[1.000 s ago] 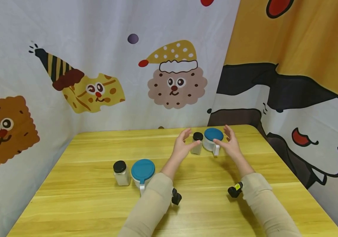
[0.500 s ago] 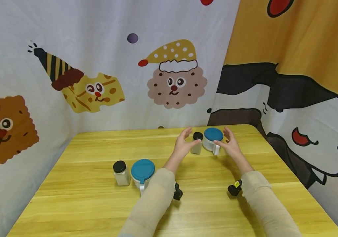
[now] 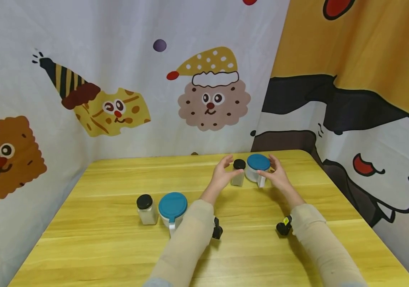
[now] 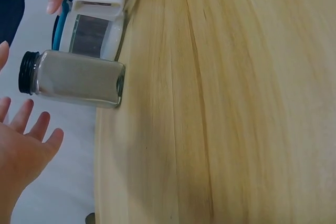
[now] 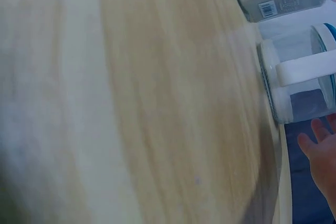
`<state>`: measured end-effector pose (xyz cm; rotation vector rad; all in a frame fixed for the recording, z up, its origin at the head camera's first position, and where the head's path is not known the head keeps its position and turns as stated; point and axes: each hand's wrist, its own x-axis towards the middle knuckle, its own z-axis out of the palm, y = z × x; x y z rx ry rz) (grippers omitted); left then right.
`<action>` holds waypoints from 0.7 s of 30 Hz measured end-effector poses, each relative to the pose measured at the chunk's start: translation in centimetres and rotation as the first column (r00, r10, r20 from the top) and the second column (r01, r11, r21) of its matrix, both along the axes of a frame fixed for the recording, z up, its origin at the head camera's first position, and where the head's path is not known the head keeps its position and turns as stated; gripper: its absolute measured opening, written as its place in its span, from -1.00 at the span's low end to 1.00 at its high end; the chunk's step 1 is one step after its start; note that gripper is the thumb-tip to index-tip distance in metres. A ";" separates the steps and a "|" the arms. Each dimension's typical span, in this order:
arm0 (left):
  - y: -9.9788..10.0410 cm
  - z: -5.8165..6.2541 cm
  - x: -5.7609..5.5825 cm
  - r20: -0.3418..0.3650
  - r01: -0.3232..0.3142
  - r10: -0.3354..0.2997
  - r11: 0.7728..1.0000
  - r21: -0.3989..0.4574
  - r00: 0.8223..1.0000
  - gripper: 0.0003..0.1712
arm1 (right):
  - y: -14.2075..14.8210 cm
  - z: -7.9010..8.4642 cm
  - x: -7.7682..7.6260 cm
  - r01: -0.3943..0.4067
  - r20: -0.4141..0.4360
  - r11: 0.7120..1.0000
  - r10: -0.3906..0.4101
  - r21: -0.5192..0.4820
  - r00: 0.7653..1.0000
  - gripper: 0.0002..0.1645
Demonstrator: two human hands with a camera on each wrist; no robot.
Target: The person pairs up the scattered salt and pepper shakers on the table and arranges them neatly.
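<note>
At the back of the table, a glass jar with a black lid [image 3: 238, 177] stands upright just left of a lidded mug [image 3: 252, 173] with a blue lid and white handle. My left hand [image 3: 222, 175] is held beside the jar, thumb and fingers spread; the left wrist view shows a gap between the fingers [image 4: 39, 129] and the jar [image 4: 79, 77]. On the other side, my right hand [image 3: 278, 175] is curved loosely by the mug, fingertips right at its side. In the right wrist view, the right hand [image 5: 324, 161] sits close to the mug's clear wall [image 5: 296, 51].
Nearer the front left stand a second black-lidded jar [image 3: 148, 213] and a second blue-lidded mug [image 3: 173, 207], its handle partly behind my left sleeve [image 3: 190, 235]. The wooden table [image 3: 111, 179] backs onto a printed curtain [image 3: 129, 40].
My right hand has shifted slightly left, closer to the mug. Both forearms have edged forward a little, while the jars and mugs stay in place.
</note>
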<state>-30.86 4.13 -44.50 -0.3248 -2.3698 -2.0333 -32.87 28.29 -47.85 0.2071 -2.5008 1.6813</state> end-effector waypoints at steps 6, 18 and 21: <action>0.0 -0.3 -0.2 0.011 0.007 -0.007 1.000 0.017 1.000 -0.20 | -0.1 -0.1 -0.4 -0.017 0.026 1.000 0.017 -0.007 1.000 0.15; 0.3 -1.2 -0.3 0.046 -0.010 0.010 1.000 -0.003 0.999 -0.25 | -0.7 1.1 0.2 -0.026 0.069 1.000 0.026 -0.007 0.997 0.13; 0.5 -1.2 -0.4 0.045 -0.013 0.013 1.000 -0.008 0.999 -0.26 | -0.3 -0.3 -0.6 -0.016 0.053 1.000 0.016 -0.005 0.998 0.13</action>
